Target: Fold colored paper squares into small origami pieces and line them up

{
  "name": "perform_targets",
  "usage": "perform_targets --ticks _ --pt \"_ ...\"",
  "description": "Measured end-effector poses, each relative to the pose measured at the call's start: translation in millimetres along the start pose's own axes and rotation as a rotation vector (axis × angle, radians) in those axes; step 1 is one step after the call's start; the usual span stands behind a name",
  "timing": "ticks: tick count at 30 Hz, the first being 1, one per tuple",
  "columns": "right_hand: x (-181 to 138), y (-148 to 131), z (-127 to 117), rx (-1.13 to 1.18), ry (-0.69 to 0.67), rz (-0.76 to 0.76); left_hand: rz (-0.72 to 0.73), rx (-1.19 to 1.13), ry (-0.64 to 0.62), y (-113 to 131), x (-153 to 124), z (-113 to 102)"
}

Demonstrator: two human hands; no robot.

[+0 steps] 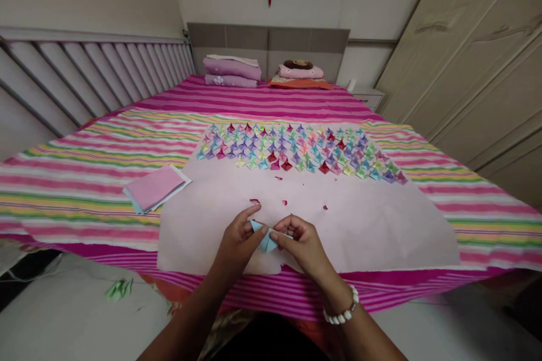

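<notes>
Now my left hand (239, 240) and my right hand (300, 240) both pinch one light-blue folded paper piece (267, 242), low over the near edge of the wide whitish paper sheet (372, 225). My thumbs press its front, with fingers behind, probably so that the folds do not open; the left index finger is stretched away. Many small folded pieces of coloured paper (304, 149) stand in close rows on the sheet's far part, which perhaps leaves me the near part for working. A flat pile of pink, white and blue paper (154, 187) lies leftward, partly on the striped bedspread (486, 220), seemingly for easy reach.
</notes>
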State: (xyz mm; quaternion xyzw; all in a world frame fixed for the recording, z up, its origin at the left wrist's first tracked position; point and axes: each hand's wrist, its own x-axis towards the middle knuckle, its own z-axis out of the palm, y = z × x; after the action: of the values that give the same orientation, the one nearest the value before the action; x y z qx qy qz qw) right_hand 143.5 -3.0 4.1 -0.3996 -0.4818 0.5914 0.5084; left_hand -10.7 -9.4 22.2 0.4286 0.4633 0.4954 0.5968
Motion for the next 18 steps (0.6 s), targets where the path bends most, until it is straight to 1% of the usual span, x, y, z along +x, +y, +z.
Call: perform_targets --ticks 3,7,10,13,18 --pt "0.5 -2.2 0.2 -0.018 0.047 -0.016 -0.061 -0.033 0.024 -1.6 1.8 3.1" --pt "1.3 -1.8 -0.8 -0.026 0.057 -0.017 -0.096 -0.013 -0.061 -8.2 2.1 4.4" --pt "2.2 3.0 -1.6 -0.008 0.084 0.015 -0.062 0.013 -0.079 -15.8 4.0 2.7" --pt "2.2 10.1 -3.1 0.046 0.070 0.037 -0.012 0.049 -0.139 -23.5 7.5 0.3" --pt "-0.2 21.8 -7.0 0.030 0.020 0.027 0.076 0.233 -0.115 -39.8 10.7 -3.8"
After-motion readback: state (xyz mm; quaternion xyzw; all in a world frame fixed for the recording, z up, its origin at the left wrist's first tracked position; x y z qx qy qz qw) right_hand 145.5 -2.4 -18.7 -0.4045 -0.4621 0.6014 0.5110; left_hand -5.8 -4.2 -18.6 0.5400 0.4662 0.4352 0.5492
